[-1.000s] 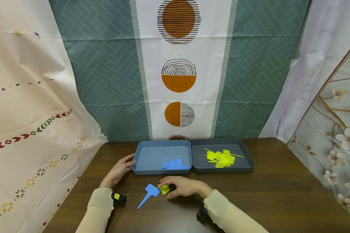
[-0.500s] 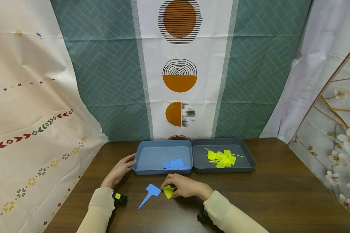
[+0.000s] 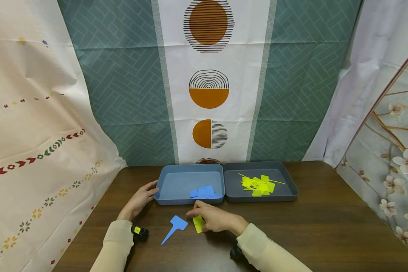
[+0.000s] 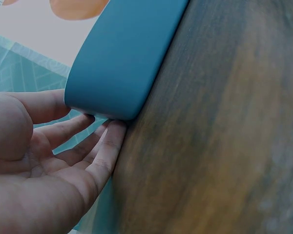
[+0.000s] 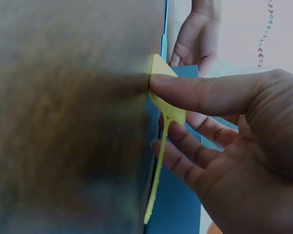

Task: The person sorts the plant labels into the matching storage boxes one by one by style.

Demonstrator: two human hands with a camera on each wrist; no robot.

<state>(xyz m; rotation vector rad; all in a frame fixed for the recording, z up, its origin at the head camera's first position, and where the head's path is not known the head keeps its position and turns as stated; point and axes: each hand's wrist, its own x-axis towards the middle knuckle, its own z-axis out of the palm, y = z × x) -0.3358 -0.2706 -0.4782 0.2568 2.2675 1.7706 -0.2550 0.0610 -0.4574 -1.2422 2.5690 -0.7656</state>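
In the head view my right hand [image 3: 219, 219] pinches a yellow T-shaped plant label [image 3: 198, 224] just above the table, in front of the trays. The right wrist view shows my thumb [image 5: 185, 92] on the face of this label, whose thin stem hangs free. A blue plant label [image 3: 176, 224] lies flat on the wood to the left of that hand. My left hand [image 3: 139, 200] rests its extended fingers against the left end of the blue tray [image 3: 176, 181]; up close, they touch its rounded corner in the left wrist view.
Several blue labels [image 3: 205, 192] lie in the blue tray's front right part. Beside it, touching, stands a dark grey tray [image 3: 287, 194] with a heap of yellow labels [image 3: 258, 185]. Both trays stand at the back of the brown table [image 3: 319, 226], before a hanging cloth [image 3: 129, 94].
My right hand has taken hold of the yellow label and drawn it slightly right, away from the blue label, tilting it. My left hand stays at the tray.
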